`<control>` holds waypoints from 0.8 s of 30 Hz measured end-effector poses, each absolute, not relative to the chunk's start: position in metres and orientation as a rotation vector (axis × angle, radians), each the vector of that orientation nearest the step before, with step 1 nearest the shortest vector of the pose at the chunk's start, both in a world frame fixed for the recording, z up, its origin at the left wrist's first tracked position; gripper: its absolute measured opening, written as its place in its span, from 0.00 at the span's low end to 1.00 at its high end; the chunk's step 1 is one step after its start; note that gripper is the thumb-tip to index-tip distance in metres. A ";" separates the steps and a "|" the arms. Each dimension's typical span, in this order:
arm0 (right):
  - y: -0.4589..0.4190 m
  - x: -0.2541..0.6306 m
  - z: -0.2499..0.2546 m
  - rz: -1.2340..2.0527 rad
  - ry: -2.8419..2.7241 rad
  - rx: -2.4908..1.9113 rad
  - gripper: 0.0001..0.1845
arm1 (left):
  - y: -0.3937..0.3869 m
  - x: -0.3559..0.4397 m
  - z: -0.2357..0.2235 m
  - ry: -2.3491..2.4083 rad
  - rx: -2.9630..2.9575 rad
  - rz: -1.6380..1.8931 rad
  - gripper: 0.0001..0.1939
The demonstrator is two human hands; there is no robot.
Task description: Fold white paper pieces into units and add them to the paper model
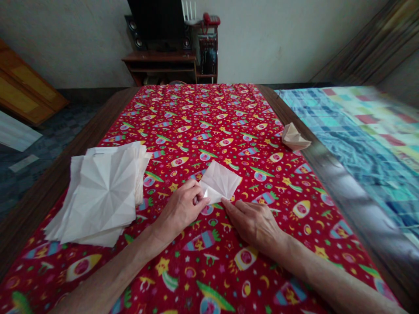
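A small folded sheet of white paper point(220, 178) lies on the red patterned cloth, with crease lines fanning across it. My left hand point(187, 198) pinches its left corner between thumb and curled fingers, where a flap is turned over. At the lower right corner, the index fingertip of my right hand point(253, 220) touches the paper; its other fingers are loosely bent and partly hidden under the hand. Left of my left hand rests a stack of creased white paper sheets point(108, 187).
A folded paper piece point(294, 138) sits at the right edge of the red cloth point(203, 126). A bed with a blue checked cover point(343, 152) adjoins on the right. Beyond the far edge stand a desk point(160, 59) with a dark screen point(157, 19) and a red telephone point(211, 19).
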State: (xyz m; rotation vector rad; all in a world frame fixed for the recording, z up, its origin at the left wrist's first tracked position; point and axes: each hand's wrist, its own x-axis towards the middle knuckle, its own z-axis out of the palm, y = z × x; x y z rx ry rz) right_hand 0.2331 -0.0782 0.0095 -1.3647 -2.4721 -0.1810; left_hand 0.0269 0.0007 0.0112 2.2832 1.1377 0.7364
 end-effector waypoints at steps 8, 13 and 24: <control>-0.078 0.232 0.009 -0.143 -2.437 -1.398 0.16 | 0.003 0.027 0.011 1.137 2.294 0.769 0.14; -0.077 0.231 0.013 -0.107 -2.424 -1.413 0.16 | -0.002 0.026 0.011 1.281 2.399 0.776 0.22; -0.077 0.229 0.018 -0.006 -2.459 -1.485 0.15 | -0.031 0.034 0.021 0.812 2.961 0.430 0.22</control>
